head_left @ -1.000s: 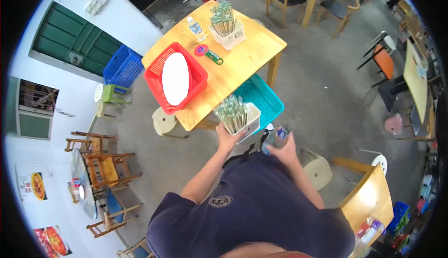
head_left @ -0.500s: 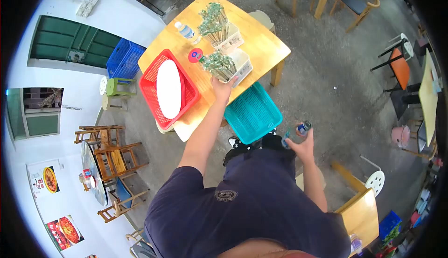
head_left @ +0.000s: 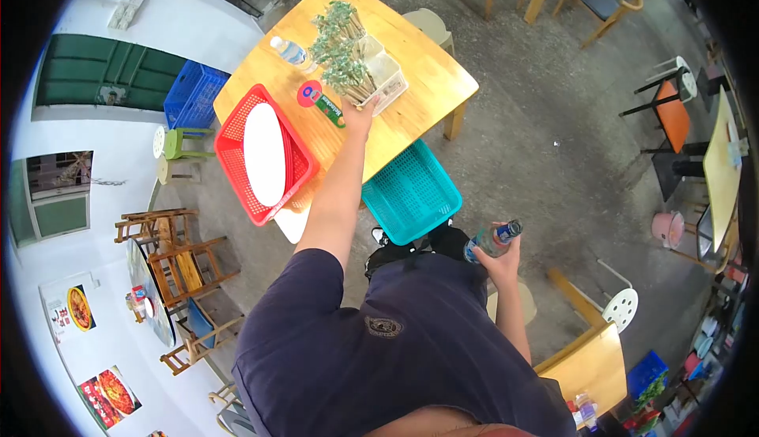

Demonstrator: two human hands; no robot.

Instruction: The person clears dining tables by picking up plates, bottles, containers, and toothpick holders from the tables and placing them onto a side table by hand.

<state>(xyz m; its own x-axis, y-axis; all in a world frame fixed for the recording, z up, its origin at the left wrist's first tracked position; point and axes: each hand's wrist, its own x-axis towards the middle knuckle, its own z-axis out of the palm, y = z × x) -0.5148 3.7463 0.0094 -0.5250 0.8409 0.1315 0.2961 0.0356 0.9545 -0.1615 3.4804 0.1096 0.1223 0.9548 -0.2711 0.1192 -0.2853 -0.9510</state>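
On the wooden table [head_left: 427, 65], my left hand [head_left: 360, 114] grips the near white basket [head_left: 389, 87], which holds thin sticks with green-white tops [head_left: 344, 69]. A second white basket [head_left: 370, 47] of such sticks touches it on the far side. My right hand [head_left: 504, 261] is wrapped round a clear bottle [head_left: 489, 239] with a dark top, out over the floor. Left of the baskets lie a bottle opener [head_left: 322, 105] and a water bottle [head_left: 291, 52]. A red basket [head_left: 229, 152] at the table's left holds a white oval plate [head_left: 265, 155].
Below the table's near edge is a teal basket [head_left: 413, 192], close to my legs. A stool [head_left: 431, 27] stands beyond the table. Another wooden table [head_left: 589, 366] is at the lower right, with a white stool [head_left: 621, 309] beside it. Folded wooden chairs [head_left: 186, 271] stand left.
My left hand has carried the near white basket from in front of my body onto the table, up against the other. My right hand has moved outward to the right with the bottle.
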